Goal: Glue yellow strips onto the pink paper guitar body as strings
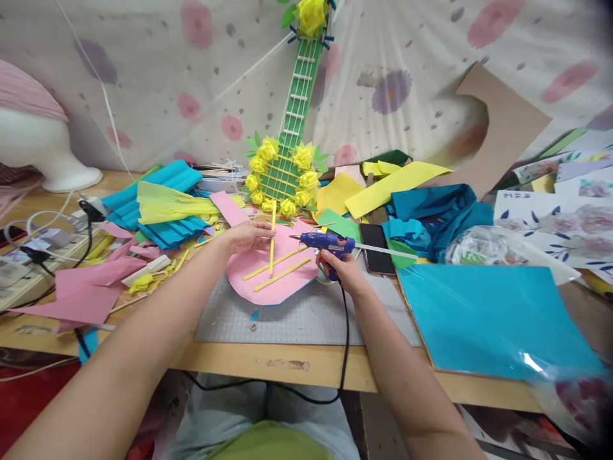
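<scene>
My left hand pinches a thin yellow strip, held upright over a pink paper shape with a rounded lower edge. Two more yellow strips lie slanted across the pink surface. My right hand grips a blue hot glue gun, its nozzle pointing left toward the strip without touching it. A long whitish glue stick sticks out of the gun's back. Beneath the pink shape is a grey cutting mat.
A green paper guitar with yellow flowers leans at the back. Paper scraps crowd the left. A phone and a blue sheet lie right. The black gun cord loops below the table edge.
</scene>
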`<state>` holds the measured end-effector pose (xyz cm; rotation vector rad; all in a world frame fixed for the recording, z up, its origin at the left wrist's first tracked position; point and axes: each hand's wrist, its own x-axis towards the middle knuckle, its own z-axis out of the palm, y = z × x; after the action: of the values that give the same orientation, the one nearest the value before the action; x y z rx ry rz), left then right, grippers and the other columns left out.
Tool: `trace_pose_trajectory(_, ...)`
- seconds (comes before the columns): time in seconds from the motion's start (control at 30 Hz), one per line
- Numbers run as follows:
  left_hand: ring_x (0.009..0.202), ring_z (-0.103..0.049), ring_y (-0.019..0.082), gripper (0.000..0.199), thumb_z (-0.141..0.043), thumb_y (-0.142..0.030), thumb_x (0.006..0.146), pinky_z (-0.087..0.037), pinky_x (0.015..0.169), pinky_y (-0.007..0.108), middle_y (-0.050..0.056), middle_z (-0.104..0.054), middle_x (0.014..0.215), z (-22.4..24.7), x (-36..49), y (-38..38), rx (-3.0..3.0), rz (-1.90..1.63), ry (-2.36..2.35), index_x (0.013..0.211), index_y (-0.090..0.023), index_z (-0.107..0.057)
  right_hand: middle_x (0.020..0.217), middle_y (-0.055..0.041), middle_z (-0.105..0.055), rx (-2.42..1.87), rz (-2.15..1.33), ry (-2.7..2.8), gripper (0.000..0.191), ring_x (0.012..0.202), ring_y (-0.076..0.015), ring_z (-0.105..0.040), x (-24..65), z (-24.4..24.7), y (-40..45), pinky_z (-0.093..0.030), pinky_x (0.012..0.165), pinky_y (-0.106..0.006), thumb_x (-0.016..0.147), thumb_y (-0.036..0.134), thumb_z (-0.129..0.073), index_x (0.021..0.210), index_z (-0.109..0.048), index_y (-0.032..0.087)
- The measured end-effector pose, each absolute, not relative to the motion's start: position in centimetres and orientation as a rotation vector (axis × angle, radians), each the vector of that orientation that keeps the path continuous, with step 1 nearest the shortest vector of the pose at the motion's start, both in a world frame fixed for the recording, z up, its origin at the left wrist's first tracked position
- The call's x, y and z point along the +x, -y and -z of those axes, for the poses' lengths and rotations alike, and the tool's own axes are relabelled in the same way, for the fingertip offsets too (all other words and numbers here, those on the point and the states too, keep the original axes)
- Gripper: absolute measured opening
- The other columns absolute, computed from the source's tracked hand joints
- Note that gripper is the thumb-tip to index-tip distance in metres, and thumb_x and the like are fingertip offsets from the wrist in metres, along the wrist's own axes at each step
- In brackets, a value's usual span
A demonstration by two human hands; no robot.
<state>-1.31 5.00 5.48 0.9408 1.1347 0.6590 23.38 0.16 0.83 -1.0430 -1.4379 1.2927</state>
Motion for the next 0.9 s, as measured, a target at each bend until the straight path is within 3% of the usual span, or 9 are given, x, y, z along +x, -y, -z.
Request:
trace_pose_trajectory(0.23, 0.058, -0.059, 0.008, 0.005, -0.063, -0.012, 0.071, -0.048, 0.061, 0.019, 0.001, -0.061, 0.063, -4.5, -0.5, -4.6, 0.907, -0.81, -1.017, 0.072, -0.011, -0.059, 0.05, 0.003, -0.046, -1.119, -1.398, 1.609, 0.04, 0.045, -0.0069, -0.039, 23.1, -0.9, 0.4, -0.03, 0.046, -0.023, 0.064, 0.054, -0.061, 0.063, -0.056, 0.015)
trace_pose_trajectory(0.63, 0.052, -0.055, 0.007, 0.011, -0.065, -0.019, 0.071, -0.045, 0.052, 0.019, -0.002, -0.057, 0.06, -3.2, -0.5, -5.0, 0.958, -0.893, -1.062, 0.073, -0.013, -0.056, 0.052, 0.002, -0.048, -1.162, -1.403, 1.669, 0.039, 0.047, -0.0082, -0.041, 23.3, 0.0, 0.1, -0.033, 0.047, -0.024, 0.065, 0.054, -0.061, 0.064, -0.054, 0.016)
trace_pose_trajectory(0.9, 0.051, -0.055, 0.008, 0.013, -0.064, -0.018, 0.07, -0.046, 0.053, 0.021, -0.002, -0.055, 0.057, -3.5, -0.1, -4.7, 1.004, -0.896, -1.064, 0.071, -0.012, -0.053, 0.063, -0.0001, -0.056, -1.138, -1.325, 1.716, 0.035, 0.057, -0.0105, -0.047, 23.1, -0.5, 0.3, -0.039, 0.057, -0.025, 0.062, 0.051, -0.064, 0.068, -0.058, 0.017)
